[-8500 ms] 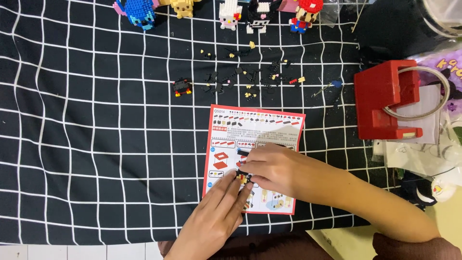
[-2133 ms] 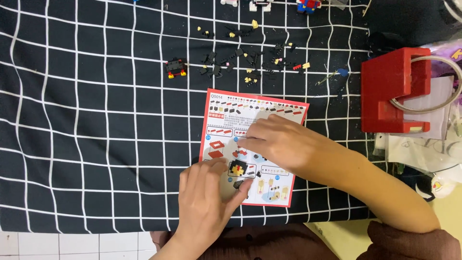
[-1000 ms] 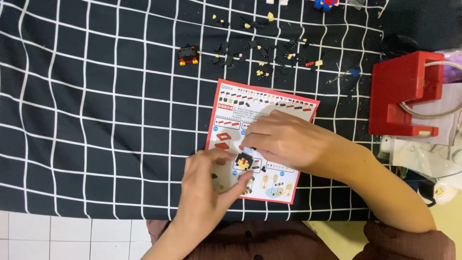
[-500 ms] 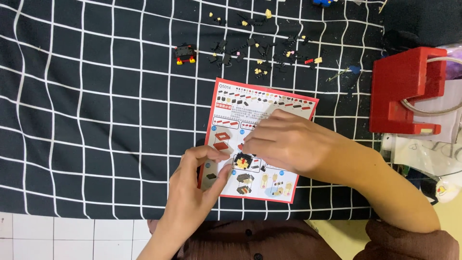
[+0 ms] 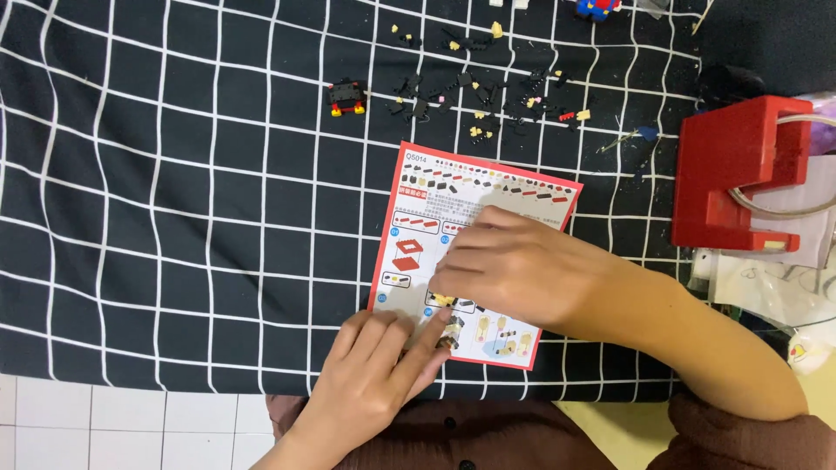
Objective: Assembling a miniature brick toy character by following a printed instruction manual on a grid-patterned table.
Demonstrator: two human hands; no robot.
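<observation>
Since half a second ago we see the left hand (image 5: 370,383) slid rightward along the sheet's lower edge, its fingers now stretched toward the middle of the page instead of curled at the left border.

The black cloth with white grid lines (image 5: 174,218) covers almost the whole surface. At its right edge stands a red block-shaped holder (image 5: 731,174). On the cloth lies the red-bordered instruction sheet (image 5: 418,218), tilted slightly. Our right hand (image 5: 514,265) rests palm down on the sheet, fingers loosely bent and close together; we cannot tell whether it grips anything. The left hand pinches a small brick piece (image 5: 448,335) between fingertips, just below the right hand's fingers. Farther up, a small black and red brick figure (image 5: 346,97) sits apart, left of a scatter of loose tiny bricks (image 5: 488,91).
</observation>
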